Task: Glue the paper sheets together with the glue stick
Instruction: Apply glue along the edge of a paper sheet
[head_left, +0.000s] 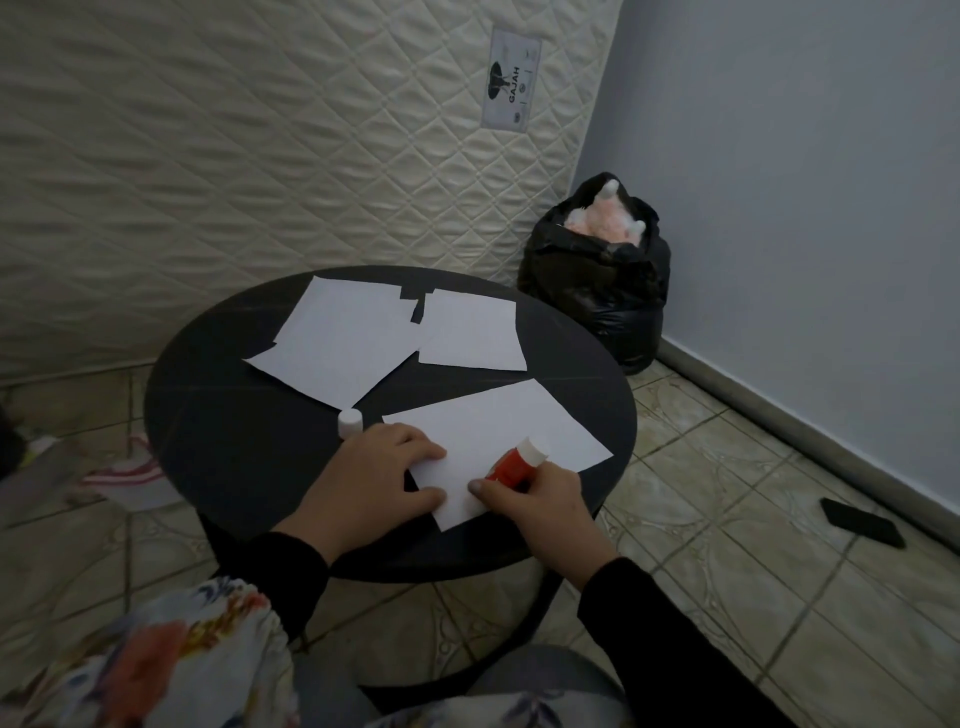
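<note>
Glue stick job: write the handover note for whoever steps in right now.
Left hand: flat, pressing the near sheet on the round table.
Right hand: grips the red glue stick, uncapped, over that sheet.
Cap: standing by the left hand.
Far sheets and: lying apart from the near one.
Done: stick uncapped.
Left: join the sheets; glue coverage cannot be told.
</note>
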